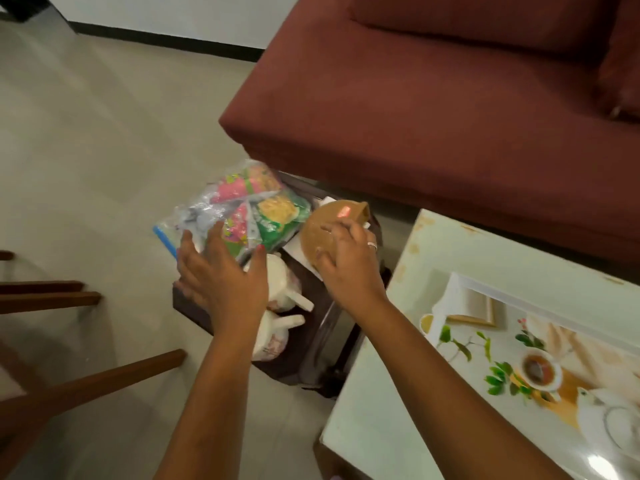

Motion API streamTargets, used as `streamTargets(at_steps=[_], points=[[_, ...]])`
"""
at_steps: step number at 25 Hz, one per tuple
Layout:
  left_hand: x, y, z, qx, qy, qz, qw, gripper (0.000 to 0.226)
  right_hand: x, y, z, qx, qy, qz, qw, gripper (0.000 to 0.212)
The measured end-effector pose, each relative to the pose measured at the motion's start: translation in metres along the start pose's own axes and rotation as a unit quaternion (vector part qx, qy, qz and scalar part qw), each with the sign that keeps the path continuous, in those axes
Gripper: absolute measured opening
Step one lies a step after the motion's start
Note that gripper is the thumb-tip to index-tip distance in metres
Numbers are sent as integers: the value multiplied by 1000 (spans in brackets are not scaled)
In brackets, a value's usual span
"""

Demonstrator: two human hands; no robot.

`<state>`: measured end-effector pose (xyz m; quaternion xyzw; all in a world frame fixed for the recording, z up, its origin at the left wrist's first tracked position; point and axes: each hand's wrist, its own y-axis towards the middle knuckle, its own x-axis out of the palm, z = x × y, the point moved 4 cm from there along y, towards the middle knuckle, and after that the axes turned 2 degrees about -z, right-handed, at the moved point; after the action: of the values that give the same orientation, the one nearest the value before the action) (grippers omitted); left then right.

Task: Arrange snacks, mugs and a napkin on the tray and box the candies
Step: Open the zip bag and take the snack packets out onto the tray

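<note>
One clear snack bag, two white mugs and one tan round box crowd a dark stool mid-frame. The left hand lies spread and relaxed on the bag; the right hand grasps the box. The sofa edge is close above, with bare floor to the left.

Left hand spread, reaching forward; right hand grips brown round box.

Observed two hands, left hand and right hand, with forearms bare up to the frame edge. Noted a plain silver-toned ring on one finger of the right hand. Recorded reddish polish on the left thumbnail.
</note>
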<state>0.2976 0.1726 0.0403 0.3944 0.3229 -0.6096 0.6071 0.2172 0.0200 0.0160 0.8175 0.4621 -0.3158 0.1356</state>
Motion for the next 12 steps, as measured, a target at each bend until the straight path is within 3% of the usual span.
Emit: streamTargets(at_steps=[2,5,7,9,12], points=[[-9,46,-43,-149,-107,-26,983,59,22,29,-22,-13,-20,-23,999,37],[-3,90,-102,-310,-282,-96,903,59,56,75,-47,-10,-26,-66,997,35],[9,104,-123,-340,-354,-155,857,56,79,100,-54,9,-13,-110,994,39],[24,111,-134,-333,-372,-197,844,48,99,114,-55,25,-13,-158,987,44],[39,112,-148,-351,-389,-172,834,49,116,114,-47,51,-1,-193,980,47]])
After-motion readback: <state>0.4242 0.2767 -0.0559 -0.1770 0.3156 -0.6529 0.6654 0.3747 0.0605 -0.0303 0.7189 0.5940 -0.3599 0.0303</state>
